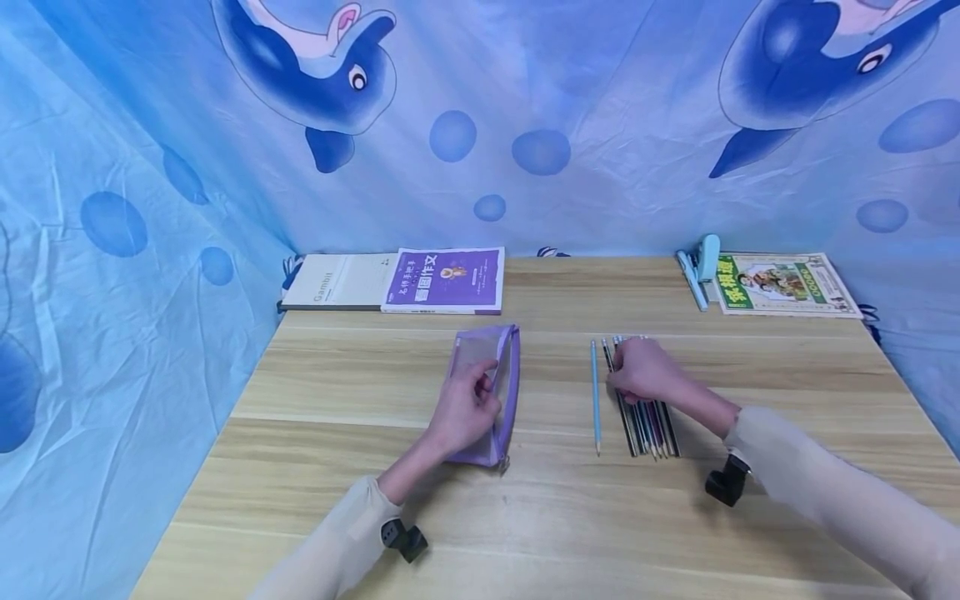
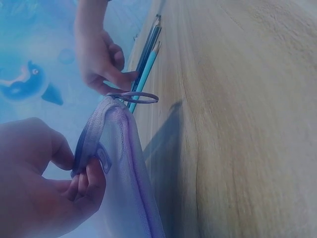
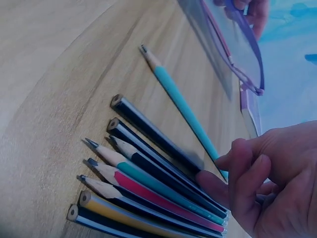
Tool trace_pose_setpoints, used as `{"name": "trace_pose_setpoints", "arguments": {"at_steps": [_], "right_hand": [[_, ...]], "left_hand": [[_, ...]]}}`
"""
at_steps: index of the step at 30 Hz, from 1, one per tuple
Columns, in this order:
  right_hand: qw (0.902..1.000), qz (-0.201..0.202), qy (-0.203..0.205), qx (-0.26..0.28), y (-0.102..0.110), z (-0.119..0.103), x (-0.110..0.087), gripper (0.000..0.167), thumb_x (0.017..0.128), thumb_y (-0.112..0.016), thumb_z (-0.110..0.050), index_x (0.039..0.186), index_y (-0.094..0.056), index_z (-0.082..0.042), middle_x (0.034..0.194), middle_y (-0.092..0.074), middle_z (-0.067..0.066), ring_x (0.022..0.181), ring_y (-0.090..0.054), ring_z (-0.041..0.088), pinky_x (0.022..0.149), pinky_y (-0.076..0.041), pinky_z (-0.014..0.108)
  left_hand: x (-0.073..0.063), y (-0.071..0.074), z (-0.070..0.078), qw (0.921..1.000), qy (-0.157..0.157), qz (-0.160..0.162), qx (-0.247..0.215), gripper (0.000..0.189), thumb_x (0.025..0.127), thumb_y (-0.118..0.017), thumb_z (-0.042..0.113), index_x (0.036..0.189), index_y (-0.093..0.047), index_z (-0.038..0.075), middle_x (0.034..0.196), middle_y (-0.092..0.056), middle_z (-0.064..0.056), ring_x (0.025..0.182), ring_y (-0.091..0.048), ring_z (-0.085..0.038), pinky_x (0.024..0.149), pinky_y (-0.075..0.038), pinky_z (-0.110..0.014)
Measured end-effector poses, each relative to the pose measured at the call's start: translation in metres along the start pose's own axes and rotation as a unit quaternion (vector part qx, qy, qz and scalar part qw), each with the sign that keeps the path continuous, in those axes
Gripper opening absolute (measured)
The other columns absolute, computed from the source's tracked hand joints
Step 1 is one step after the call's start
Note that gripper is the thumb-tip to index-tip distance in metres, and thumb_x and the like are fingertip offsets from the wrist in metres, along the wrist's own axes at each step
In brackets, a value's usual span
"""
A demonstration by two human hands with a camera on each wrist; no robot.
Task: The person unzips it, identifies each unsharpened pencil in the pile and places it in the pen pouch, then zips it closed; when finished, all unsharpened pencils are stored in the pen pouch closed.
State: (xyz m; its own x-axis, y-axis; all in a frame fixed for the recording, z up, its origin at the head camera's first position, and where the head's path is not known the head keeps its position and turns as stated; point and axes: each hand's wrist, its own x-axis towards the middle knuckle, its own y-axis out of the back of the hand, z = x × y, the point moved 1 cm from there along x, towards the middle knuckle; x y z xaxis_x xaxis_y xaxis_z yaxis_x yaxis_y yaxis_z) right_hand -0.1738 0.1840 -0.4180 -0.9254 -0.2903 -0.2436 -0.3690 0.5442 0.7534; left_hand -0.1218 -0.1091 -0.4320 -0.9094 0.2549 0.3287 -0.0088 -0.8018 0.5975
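A purple-edged mesh pencil case [image 1: 470, 454] is in front of my left hand [image 1: 465, 410]. In the left wrist view, thumb and fingers pinch its zippered edge [image 2: 90, 134], which stands raised. My right hand [image 1: 647, 371] is over a row of pencils [image 1: 660, 437], fingers curled. Its fingertips [image 3: 210, 186] pinch a dark pencil [image 3: 153, 134] on the row's left side; part of the pencil is hidden by the hand. A light blue pencil [image 1: 596, 392] lies apart, between the row and the case. Inside the case shows a reddish, slim item [image 3: 218, 32].
At the back left lie a white notebook [image 1: 337, 283] and a purple book [image 1: 450, 283]. A colorful booklet [image 1: 795, 285], a light blue stapler [image 1: 708, 257] and a light blue pen-like item [image 1: 692, 282] are at the back right. A blue patterned curtain [image 1: 495, 100] surrounds the wooden table [image 1: 570, 533].
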Motion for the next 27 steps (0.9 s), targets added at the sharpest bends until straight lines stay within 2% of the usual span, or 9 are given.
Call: {"name": "trace_pose_setpoints", "arguments": {"at_steps": [6, 13, 19, 23, 27], "right_hand": [[0.9980, 0.002, -0.004, -0.063, -0.007, -0.003, 0.006, 0.018, 0.085, -0.063, -0.002, 0.070, -0.053, -0.006, 0.050, -0.056, 0.003, 0.042, -0.056, 0.016, 0.041, -0.044, 0.023], [0.9965, 0.003, 0.009, -0.083, -0.009, -0.006, 0.010, 0.018, 0.083, -0.062, 0.001, 0.069, -0.053, -0.005, 0.045, -0.055, 0.001, 0.038, -0.055, 0.015, 0.041, -0.044, 0.024], [0.9984, -0.009, 0.004, -0.056, -0.006, -0.007, 0.009, 0.014, 0.078, -0.064, 0.001, 0.075, -0.051, -0.004, 0.052, -0.057, 0.004, 0.041, -0.056, 0.015, 0.041, -0.046, 0.023], [0.9995, -0.020, -0.015, -0.021, 0.000, -0.011, 0.006, 0.022, 0.080, -0.068, -0.004, 0.091, -0.050, 0.001, 0.059, -0.058, 0.007, 0.046, -0.056, 0.017, 0.044, -0.046, 0.026], [0.9996, -0.017, -0.013, 0.018, 0.005, -0.020, 0.003, 0.032, 0.082, -0.067, -0.006, 0.106, -0.046, 0.003, 0.060, -0.058, 0.007, 0.048, -0.055, 0.017, 0.046, -0.044, 0.027]], "left_hand": [[0.000, 0.001, 0.001, 1.0000, 0.007, -0.004, 0.001, 0.052, 0.070, -0.062, -0.012, 0.122, -0.059, -0.015, 0.085, -0.061, -0.012, 0.075, -0.060, -0.022, 0.069, -0.056, -0.030], [0.001, 0.002, 0.002, 0.9999, 0.011, -0.005, 0.002, 0.052, 0.070, -0.062, -0.011, 0.123, -0.059, -0.015, 0.085, -0.061, -0.011, 0.075, -0.060, -0.021, 0.069, -0.056, -0.030], [0.000, 0.002, 0.003, 0.9999, 0.010, -0.003, 0.002, 0.052, 0.070, -0.062, -0.011, 0.122, -0.059, -0.015, 0.085, -0.061, -0.012, 0.075, -0.060, -0.021, 0.069, -0.056, -0.030], [-0.001, 0.001, 0.004, 1.0000, 0.008, -0.003, 0.002, 0.053, 0.070, -0.061, -0.011, 0.122, -0.058, -0.016, 0.085, -0.061, -0.013, 0.075, -0.060, -0.022, 0.069, -0.056, -0.030], [-0.001, 0.002, 0.004, 1.0000, 0.008, 0.001, 0.005, 0.053, 0.070, -0.062, -0.012, 0.122, -0.059, -0.015, 0.084, -0.061, -0.011, 0.074, -0.060, -0.021, 0.068, -0.055, -0.029]]}}
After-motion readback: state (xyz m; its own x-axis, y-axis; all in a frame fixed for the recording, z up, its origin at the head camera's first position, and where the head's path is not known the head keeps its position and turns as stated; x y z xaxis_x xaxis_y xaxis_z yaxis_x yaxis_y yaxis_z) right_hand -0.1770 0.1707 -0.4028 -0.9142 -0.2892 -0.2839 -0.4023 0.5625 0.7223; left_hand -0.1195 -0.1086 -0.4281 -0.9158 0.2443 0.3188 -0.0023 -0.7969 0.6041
